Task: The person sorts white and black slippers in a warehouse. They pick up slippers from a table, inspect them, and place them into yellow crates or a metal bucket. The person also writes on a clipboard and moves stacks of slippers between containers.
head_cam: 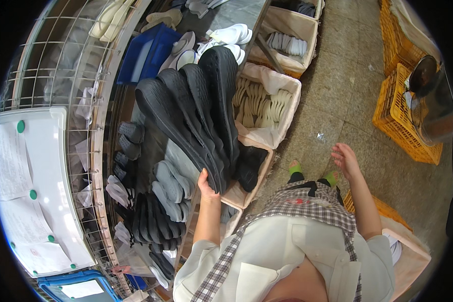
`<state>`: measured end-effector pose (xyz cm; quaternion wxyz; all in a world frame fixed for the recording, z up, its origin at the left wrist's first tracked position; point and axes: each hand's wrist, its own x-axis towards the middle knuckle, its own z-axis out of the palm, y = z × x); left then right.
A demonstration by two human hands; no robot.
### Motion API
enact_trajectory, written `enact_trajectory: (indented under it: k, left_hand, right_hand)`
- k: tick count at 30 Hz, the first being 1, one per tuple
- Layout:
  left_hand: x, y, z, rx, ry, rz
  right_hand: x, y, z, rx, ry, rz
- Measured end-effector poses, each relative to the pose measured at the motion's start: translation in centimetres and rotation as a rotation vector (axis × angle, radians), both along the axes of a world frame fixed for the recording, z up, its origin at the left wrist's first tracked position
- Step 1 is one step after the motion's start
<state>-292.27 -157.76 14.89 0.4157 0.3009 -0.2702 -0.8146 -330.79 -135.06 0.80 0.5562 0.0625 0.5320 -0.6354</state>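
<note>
My left hand (209, 185) grips the near end of a fanned stack of black shoe soles (188, 109), several of them, lifted above the bench and the lined baskets. My right hand (345, 159) hangs over the floor on the other side of my body, fingers apart and slightly curled, holding nothing. Below and beside the raised soles is a lined basket of cream soles (262, 102). Closer to me, black pieces (250, 166) lie in another lined basket. On the bench are grey soles (170, 185) and a row of black soles (156, 222).
A blue bin (147, 53) and white shoes (230, 34) stand on the far bench. Wire mesh (79, 75) and a whiteboard (34, 158) with papers border the left. Yellow crates (396, 113) stand at right, one under a round dark object. Another lined basket (411, 256) is behind my right arm.
</note>
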Motion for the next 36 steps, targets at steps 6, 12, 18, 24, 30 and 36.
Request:
enact_trajectory:
  k: [6, 12, 18, 24, 30, 36]
  left_hand:
    - [1.1, -0.8, 1.5, -0.036, -0.124, 0.126]
    - [0.8, -5.5, 1.3, 0.162, -0.274, 0.423]
    - [1.6, -6.3, 2.7, 0.36, -0.045, 0.508]
    - [2.6, -1.2, 3.9, 0.302, 0.014, 0.527]
    - [-1.0, 5.9, 4.2, 0.1, 0.13, 0.329]
    - [-9.1, 5.7, 2.3, 0.12, 0.452, -0.249]
  right_hand:
    - [0.1, 0.0, -0.6, 0.032, 0.014, 0.013]
    - [0.0, 0.5, -1.9, 0.037, 0.011, 0.025]
    - [-1.7, 1.7, -3.0, 0.056, 0.022, 0.025]
    - [-3.6, 3.2, -3.2, 0.088, 0.041, 0.026]
    - [-6.2, 5.4, -3.5, 0.105, 0.077, 0.006]
    - [-9.5, 10.9, -4.1, 0.057, 0.088, -0.16]
